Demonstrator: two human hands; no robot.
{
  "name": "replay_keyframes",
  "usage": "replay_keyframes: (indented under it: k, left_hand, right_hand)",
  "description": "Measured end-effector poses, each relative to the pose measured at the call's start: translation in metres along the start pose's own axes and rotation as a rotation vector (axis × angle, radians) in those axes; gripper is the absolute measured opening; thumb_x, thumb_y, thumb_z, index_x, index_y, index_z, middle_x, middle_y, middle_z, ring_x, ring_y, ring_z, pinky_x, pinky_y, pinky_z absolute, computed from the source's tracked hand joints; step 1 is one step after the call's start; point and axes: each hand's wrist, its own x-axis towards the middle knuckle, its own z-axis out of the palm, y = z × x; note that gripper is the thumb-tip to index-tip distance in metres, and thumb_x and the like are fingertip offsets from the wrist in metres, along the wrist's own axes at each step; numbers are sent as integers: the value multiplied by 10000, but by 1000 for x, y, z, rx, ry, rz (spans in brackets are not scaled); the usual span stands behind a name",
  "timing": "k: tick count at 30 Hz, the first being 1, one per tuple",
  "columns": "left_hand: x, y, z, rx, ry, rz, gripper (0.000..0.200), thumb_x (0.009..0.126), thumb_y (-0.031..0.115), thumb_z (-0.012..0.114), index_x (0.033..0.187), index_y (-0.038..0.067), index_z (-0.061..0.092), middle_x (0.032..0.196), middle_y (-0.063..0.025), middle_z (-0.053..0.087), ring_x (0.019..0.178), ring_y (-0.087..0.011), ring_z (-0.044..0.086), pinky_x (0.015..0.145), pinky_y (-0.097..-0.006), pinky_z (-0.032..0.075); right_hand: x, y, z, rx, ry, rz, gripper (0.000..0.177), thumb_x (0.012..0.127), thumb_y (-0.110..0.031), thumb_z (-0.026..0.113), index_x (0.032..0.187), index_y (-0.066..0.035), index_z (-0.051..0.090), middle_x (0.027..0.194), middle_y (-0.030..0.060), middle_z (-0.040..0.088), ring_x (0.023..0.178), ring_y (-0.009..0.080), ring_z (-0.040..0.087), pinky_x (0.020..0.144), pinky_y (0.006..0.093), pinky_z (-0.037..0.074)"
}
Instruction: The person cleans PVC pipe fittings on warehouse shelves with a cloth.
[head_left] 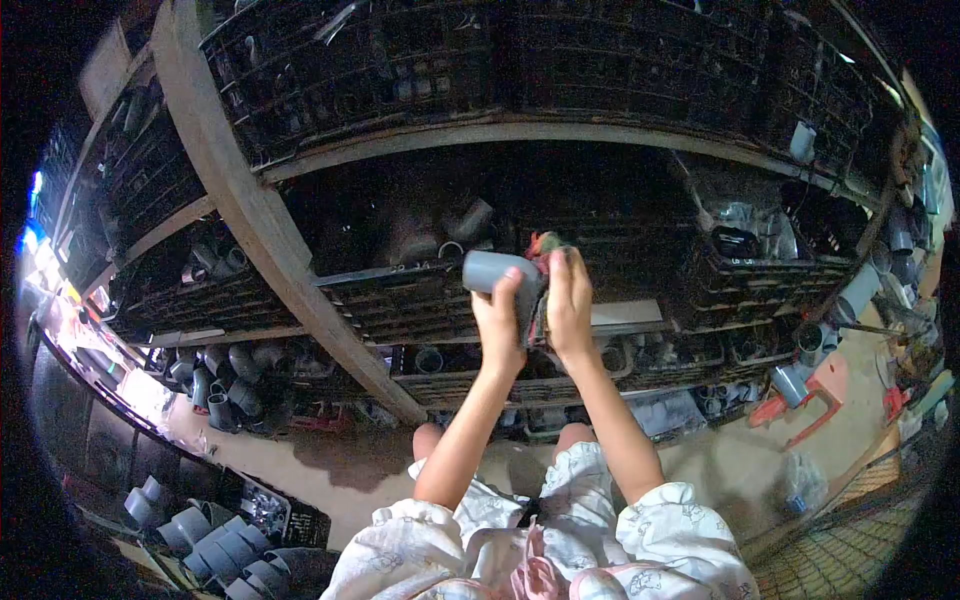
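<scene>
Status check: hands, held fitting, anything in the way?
Left hand gripping grey fitting. Right hand holding cloth alongside it. Shelved crates beyond; nothing visibly blocking the hands.

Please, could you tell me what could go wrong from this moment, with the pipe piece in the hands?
The gray pipe elbow is held in the air, so it might slip from the left hand and drop.
The cloth at the right hand might snag.
The black crates look close, so knuckles could perhaps knock them.
</scene>
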Motion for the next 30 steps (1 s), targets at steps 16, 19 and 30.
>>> replay_keyframes:
  k: [16, 19, 30]
  left_hand:
    - [14, -36, -24, 225, -278, 203, 306, 802, 138, 498, 1079, 38, 413, 1029, -66, 498, 925, -145, 478, 820, -279, 384]
    - [-10, -4, -6, 194, -386, 183, 380, 818, 122, 463, 1173, 25, 369, 1125, -67, 457, 1007, -147, 436, 885, -310, 330]
    - [-7, -8, -1, 57, -265, -24, 392, 748, 128, 572, 1093, -3, 440, 1062, -85, 483, 959, -145, 458, 824, -286, 374]
  right_hand:
    - [-30, -8, 11, -69, -56, -61, 474, 870, -225, 319, 1256, 24, 201, 1309, 243, 146, 1226, 333, 154, 994, 339, 125]
    - [-18, -17, -1, 507, 7, 271, 475, 868, -273, 352, 1223, 34, 280, 1231, 164, 353, 1119, 242, 370, 947, 316, 256]
    - [-25, -26, -14, 380, -109, 71, 373, 862, -163, 324, 1180, 30, 348, 1230, 144, 361, 1144, 217, 337, 958, 309, 232]
